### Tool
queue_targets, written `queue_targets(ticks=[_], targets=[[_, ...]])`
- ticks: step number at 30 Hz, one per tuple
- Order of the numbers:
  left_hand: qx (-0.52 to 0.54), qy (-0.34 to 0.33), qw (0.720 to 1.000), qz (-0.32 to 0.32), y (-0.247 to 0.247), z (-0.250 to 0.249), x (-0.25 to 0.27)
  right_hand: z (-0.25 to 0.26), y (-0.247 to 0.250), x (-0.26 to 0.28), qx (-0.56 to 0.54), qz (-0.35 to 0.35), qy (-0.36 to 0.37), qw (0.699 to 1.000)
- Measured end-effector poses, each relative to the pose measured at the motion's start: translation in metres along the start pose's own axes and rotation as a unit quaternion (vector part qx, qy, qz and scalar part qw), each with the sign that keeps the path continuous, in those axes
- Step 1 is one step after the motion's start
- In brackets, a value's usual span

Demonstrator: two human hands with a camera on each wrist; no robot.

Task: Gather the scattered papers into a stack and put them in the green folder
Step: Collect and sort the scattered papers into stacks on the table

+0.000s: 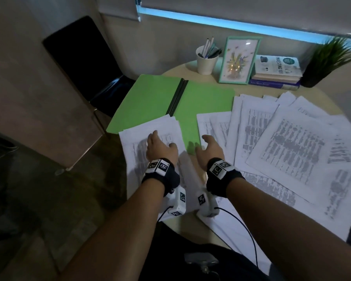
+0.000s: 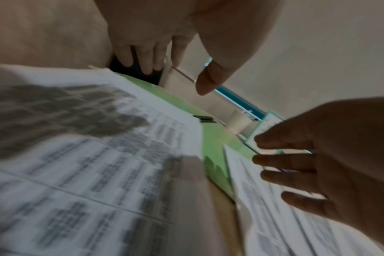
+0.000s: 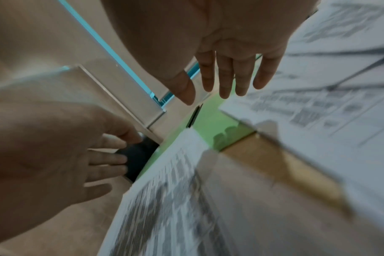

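Note:
The green folder (image 1: pixel 201 100) lies open on the round table, its black spine toward the far edge. A small stack of printed papers (image 1: pixel 150 134) lies over its near left part. Many more printed sheets (image 1: pixel 282 138) are spread loosely across the right half of the table, some overlapping the folder's right flap. My left hand (image 1: pixel 160 147) hovers just above the small stack with fingers (image 2: pixel 151 60) extended, holding nothing. My right hand (image 1: pixel 209 147) hangs over the gap between the stack and the spread sheets, fingers (image 3: pixel 226 78) straight and empty.
At the table's far edge stand a white cup of pens (image 1: pixel 207 59), a framed picture (image 1: pixel 239 59), a pile of books (image 1: pixel 276 72) and a potted plant (image 1: pixel 328 61). A black chair (image 1: pixel 85 57) stands at the left. Bare tabletop (image 3: pixel 274 164) shows between the paper groups.

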State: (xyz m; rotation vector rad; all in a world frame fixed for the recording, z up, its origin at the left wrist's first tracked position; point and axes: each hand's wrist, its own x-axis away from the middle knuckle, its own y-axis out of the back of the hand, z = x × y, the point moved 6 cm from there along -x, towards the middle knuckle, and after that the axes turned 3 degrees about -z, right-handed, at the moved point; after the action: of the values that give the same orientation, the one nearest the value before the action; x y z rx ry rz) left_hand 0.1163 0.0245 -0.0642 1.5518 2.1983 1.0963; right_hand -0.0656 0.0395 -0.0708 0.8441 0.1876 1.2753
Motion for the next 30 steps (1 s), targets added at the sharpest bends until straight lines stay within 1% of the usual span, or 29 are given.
queue_targets(ticks=[2, 5, 9, 12, 14, 17, 21, 23, 25, 28, 30], targets=[[0.029, -0.020, 0.999, 0.029, -0.017, -0.023, 0.014, -0.012, 0.026, -0.001, -0.021, -0.020, -0.004, 1.000], [0.041, -0.049, 0.995, 0.074, -0.048, -0.051, 0.036, -0.045, 0.064, -0.006, -0.034, -0.043, -0.030, 0.998], [0.044, -0.074, 0.983, 0.160, -0.094, -0.073, 0.065, -0.107, 0.110, -0.007, -0.041, -0.082, -0.085, 0.992], [0.017, -0.083, 0.973, 0.214, -0.124, -0.081, 0.082, -0.159, 0.143, -0.003, -0.048, -0.123, -0.139, 0.982], [-0.004, -0.087, 0.969, 0.231, -0.137, -0.086, 0.088, -0.189, 0.167, 0.000, -0.050, -0.159, -0.176, 0.970], [-0.047, -0.099, 0.965, 0.238, -0.155, -0.093, 0.091, -0.221, 0.199, 0.003, -0.043, -0.212, -0.221, 0.951], [-0.085, -0.104, 0.961, 0.243, -0.175, -0.104, 0.090, -0.252, 0.223, 0.002, -0.076, -0.251, -0.267, 0.927], [-0.092, -0.090, 0.958, 0.255, -0.187, -0.108, 0.089, -0.265, 0.228, -0.002, -0.083, -0.241, -0.288, 0.923], [-0.083, -0.055, 0.960, 0.263, -0.197, -0.110, 0.087, -0.271, 0.230, -0.009, -0.066, -0.205, -0.296, 0.931], [-0.043, 0.002, 0.960, 0.276, -0.207, -0.110, 0.087, -0.269, 0.227, -0.021, -0.005, -0.141, -0.271, 0.952], [-0.030, 0.025, 0.962, 0.271, -0.210, -0.112, 0.086, -0.267, 0.225, -0.028, 0.017, -0.123, -0.255, 0.959]])
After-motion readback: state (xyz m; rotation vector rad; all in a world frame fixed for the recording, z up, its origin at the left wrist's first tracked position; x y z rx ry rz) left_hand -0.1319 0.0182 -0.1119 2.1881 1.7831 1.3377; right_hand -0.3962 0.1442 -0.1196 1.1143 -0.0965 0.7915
